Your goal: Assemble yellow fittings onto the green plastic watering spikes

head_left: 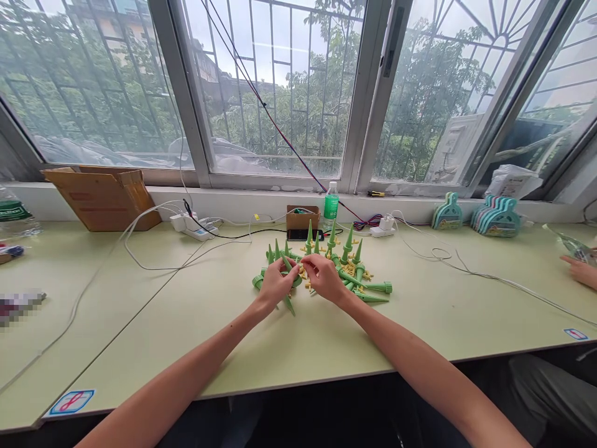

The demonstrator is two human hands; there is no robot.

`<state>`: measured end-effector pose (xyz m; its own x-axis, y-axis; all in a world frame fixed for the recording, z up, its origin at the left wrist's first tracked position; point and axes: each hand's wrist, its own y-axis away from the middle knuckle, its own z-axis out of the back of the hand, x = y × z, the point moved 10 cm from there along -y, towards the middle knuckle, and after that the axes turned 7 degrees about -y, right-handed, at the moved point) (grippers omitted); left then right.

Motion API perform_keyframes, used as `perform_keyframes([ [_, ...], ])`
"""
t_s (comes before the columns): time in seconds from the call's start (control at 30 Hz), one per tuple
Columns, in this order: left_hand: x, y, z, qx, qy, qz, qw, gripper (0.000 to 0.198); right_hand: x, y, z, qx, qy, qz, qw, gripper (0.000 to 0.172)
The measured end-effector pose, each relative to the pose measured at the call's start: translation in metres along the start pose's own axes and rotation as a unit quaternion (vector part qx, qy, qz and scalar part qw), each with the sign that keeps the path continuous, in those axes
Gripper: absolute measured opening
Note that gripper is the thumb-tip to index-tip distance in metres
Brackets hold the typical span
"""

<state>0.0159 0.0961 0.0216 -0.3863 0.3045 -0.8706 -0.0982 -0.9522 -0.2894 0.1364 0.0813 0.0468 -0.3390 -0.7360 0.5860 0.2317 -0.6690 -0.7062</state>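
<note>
**pk_09:** Only the head view, so here goes. In the middle of the frame both hands meet over the pale green surface (186,323). The left hand (274,285) has its fingers wrapped shut round one green spike (290,303), with the tip poking out below the palm, pointing down and a bit right. Is the other hand on it too?

**dru:** Looks like it. The right hand (327,279) has its fingers pinched almost closed at the wide end of that same spike, up against the left fingertips. Can't tell if a small part sits between them, the knuckles hide it. My read is that one hand steadies the body while the other does the fiddly bit at the top.

**pk_09:** And the rest of them?

**dru:** The heap of spikes (359,274) is just behind and to the right of the hands. Some stand on their wide ends and some lie flat, with little yellow bits (349,267) scattered among them. It's probably kept that close so either hand can reach in without stretching.

**pk_09:** Background stuff: a small cardboard box (303,218) and a water bottle (331,202) sit behind the heap by the window sill. There's a power strip (196,229) left of centre, a bigger cardboard box (105,196) upper left, and teal card stacks (495,214) upper right.

**dru:** Plus someone else's hand (581,272) at the right edge, well apart.
</note>
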Motion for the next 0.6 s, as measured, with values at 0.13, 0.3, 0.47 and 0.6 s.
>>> perform_keyframes([
  [0.13, -0.0014, 0.0003, -0.0005, 0.003, -0.012, -0.003, 1.0, 0.024, 0.002, -0.0002, -0.0011, 0.009, -0.005, 0.001, 1.0, 0.017],
  [0.3, -0.0012, -0.0004, -0.0006, 0.002, -0.016, -0.006, 1.0, 0.025, 0.0033, -0.0003, -0.0011, 0.01, -0.004, -0.003, 1.0, 0.016],
  [0.47, 0.0022, -0.0013, -0.0022, 0.009, -0.01, -0.004, 1.0, 0.026, 0.0029, -0.0002, -0.0015, 0.012, -0.006, -0.005, 1.0, 0.016],
  [0.6, 0.0032, -0.001, -0.0034, 0.014, -0.003, -0.002, 1.0, 0.027, 0.0036, 0.0, -0.0015, 0.013, -0.005, -0.006, 1.0, 0.015],
])
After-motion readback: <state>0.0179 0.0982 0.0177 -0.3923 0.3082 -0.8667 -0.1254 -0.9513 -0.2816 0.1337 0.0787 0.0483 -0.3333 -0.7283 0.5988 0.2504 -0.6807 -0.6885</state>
